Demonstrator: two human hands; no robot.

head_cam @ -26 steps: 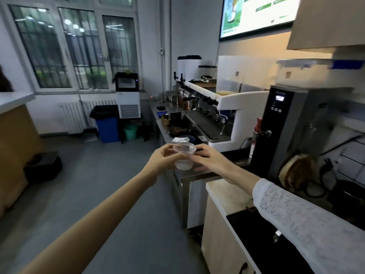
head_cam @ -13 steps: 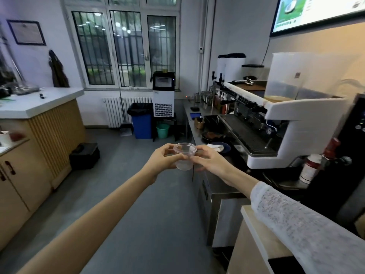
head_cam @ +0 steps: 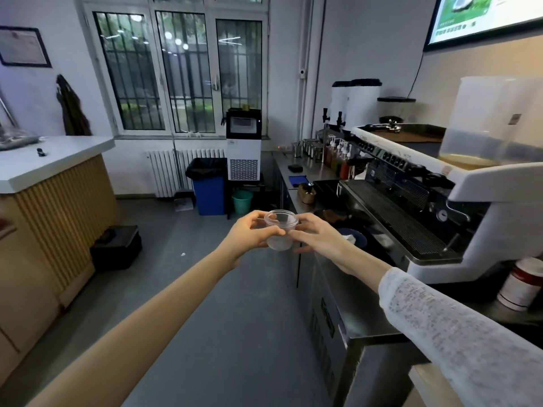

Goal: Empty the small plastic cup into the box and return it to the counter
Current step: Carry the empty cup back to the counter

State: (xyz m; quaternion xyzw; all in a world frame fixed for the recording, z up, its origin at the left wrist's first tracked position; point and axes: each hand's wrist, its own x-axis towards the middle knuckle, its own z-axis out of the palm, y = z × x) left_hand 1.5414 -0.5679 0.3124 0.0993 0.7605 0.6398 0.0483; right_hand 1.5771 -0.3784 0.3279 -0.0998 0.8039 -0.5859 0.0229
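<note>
A small clear plastic cup (head_cam: 280, 230) is held upright at arm's length over the grey floor, just left of the steel counter (head_cam: 299, 201). My left hand (head_cam: 249, 233) grips its left side with thumb and fingers. My right hand (head_cam: 317, 237) pinches its right side, fingers touching the wall of the cup. I cannot tell what is inside the cup. A black box (head_cam: 117, 248) sits on the floor by the wooden counter at the left. A blue bin (head_cam: 208, 190) with a black liner stands under the window.
A large white espresso machine (head_cam: 426, 201) fills the counter at the right. Syrup bottles (head_cam: 338, 154) and metal tins line the far end. A green bucket (head_cam: 242, 201) stands beside the blue bin. The wooden counter (head_cam: 58, 201) borders the aisle on the left.
My view has swung left, from the right-hand counter toward the aisle and windows. Both hands have kept the cup in the same hold in front of me.
</note>
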